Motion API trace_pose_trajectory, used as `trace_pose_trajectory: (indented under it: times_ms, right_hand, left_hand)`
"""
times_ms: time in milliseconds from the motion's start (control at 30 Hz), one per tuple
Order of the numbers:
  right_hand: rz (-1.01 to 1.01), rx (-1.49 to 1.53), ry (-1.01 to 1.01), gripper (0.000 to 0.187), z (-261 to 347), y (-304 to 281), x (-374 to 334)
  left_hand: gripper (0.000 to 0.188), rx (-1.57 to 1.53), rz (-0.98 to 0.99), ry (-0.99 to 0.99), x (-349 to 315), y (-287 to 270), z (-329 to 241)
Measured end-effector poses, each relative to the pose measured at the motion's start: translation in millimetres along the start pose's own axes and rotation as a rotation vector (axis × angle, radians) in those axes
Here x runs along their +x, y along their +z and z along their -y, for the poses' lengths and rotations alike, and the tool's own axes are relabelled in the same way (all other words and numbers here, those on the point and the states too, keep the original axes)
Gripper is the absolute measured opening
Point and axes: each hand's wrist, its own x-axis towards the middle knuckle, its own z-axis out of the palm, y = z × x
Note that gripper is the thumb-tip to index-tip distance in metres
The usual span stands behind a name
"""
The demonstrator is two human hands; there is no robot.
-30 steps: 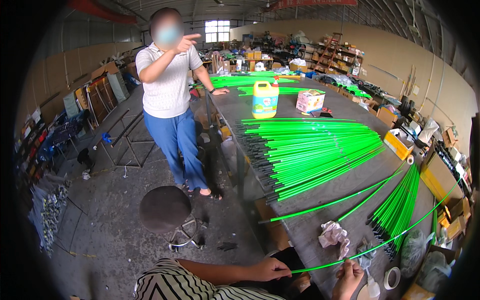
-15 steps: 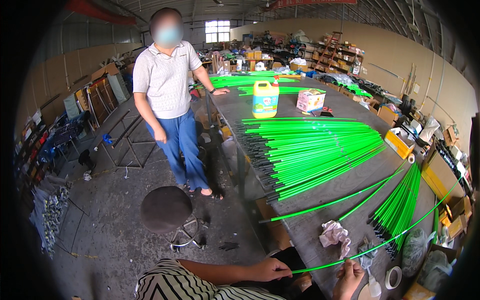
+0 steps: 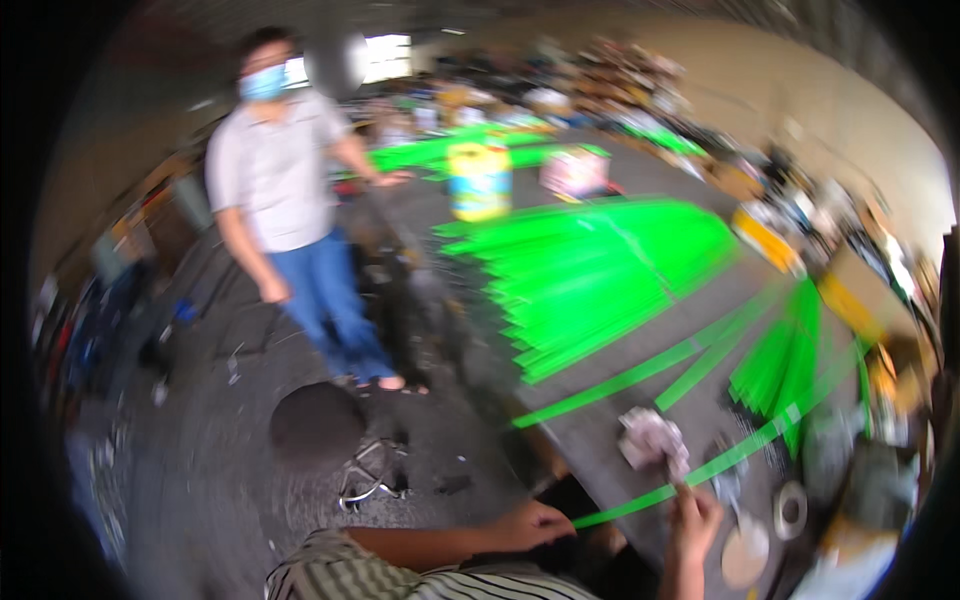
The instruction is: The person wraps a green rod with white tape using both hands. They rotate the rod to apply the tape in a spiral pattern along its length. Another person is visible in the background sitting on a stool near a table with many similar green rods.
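A long thin green rod (image 3: 735, 458) runs from my lap out over the near right part of the table, smeared by motion. My left hand (image 3: 533, 526) is closed around its near end. Farther along, the fingers of my right hand (image 3: 695, 520) are pinched together at the rod. Right beside those fingertips lies a crumpled pale pink cloth (image 3: 650, 440); blur hides whether they touch it. Two more green rods lie apart on the table beyond. A fanned bundle of green rods (image 3: 780, 365) rests to the right, and a much larger spread of green rods (image 3: 610, 275) covers the middle.
Across the grey table (image 3: 590, 400) stand a yellow jug (image 3: 480, 185) and a pink box (image 3: 573, 172). A tape roll (image 3: 789, 510) lies near my right hand, with cartons (image 3: 855, 290) along the right edge. A masked person (image 3: 285, 190) stands beyond a round stool (image 3: 318, 425).
The whole view has shifted and blurred, with the table and person displaced leftward. My right hand has come up slightly, nearer the pink cloth. The left hand keeps the rod's end.
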Motion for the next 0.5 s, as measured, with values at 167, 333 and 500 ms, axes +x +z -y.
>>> trace_pose_trajectory:
  times_ms: [167,333,500]
  right_hand:
    - [0.346,-0.058,-0.082,0.024,27,58,-8]
    - [0.433,-0.032,0.009,0.029,31,66,-7]
    - [0.153,-0.127,-0.102,0.030,48,46,-34]
  left_hand:
    - [0.026,-0.273,-0.087,-0.147,-13,-19,-46]
    - [0.021,-0.096,-0.138,-0.024,-36,-14,-19]
    - [0.028,0.004,0.108,0.017,-42,-29,-7]
